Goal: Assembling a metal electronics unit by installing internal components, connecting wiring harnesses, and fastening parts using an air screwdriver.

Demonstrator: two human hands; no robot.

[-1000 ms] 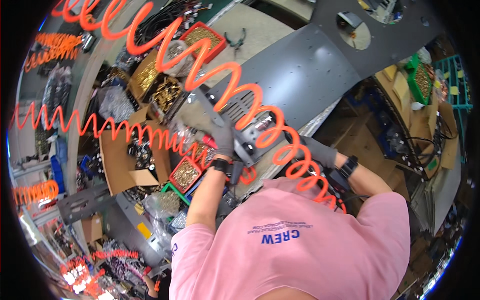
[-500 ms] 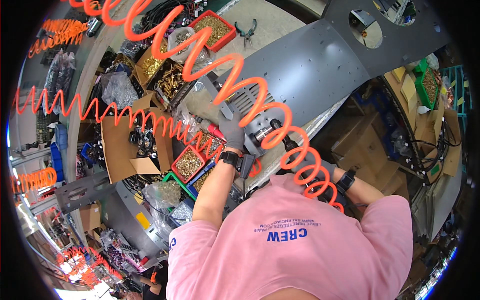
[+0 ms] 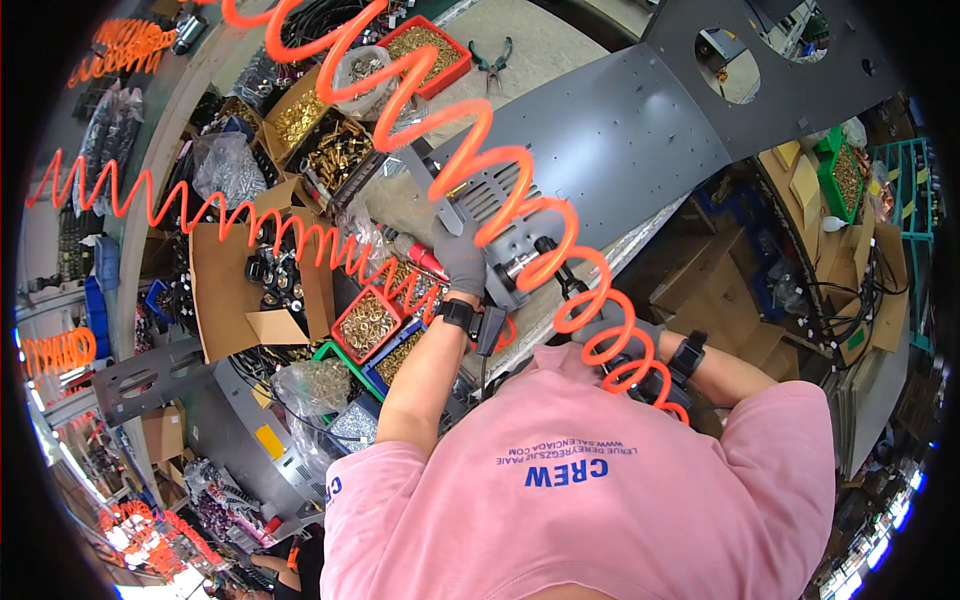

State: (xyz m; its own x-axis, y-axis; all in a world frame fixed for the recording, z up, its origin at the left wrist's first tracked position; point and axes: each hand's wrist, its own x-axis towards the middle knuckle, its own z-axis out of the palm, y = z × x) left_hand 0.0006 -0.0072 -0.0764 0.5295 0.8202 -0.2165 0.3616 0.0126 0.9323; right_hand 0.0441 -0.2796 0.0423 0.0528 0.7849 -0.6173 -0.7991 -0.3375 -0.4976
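Observation:
A large grey sheet-metal panel (image 3: 620, 130) with slots lies slanting across the bench. At its near end, by the slotted part, my grey-gloved left hand (image 3: 461, 264) is closed on the bent edge; its fingertips are partly hidden. My gloved right hand (image 3: 628, 337) is wrapped around a black air driver (image 3: 571, 284), largely covered by the orange coiled hose (image 3: 592, 305). The driver's nose points at the panel's near end, close to a shiny cylindrical fitting (image 3: 518, 268). Beside my left hand lies a red-handled tool (image 3: 427, 260).
Left of the panel stand a red bin of small fasteners (image 3: 366, 325), an open carton of black parts (image 3: 222, 285) and a box of brass fittings (image 3: 340, 155). Pliers (image 3: 491, 66) lie at the far side. A second orange coiled hose (image 3: 215, 212) crosses the left. Cartons (image 3: 715, 285) stand at right.
The view has shifted slightly, and the orange hose coils have swayed. Both hands keep nearly the same places on the panel and the driver.

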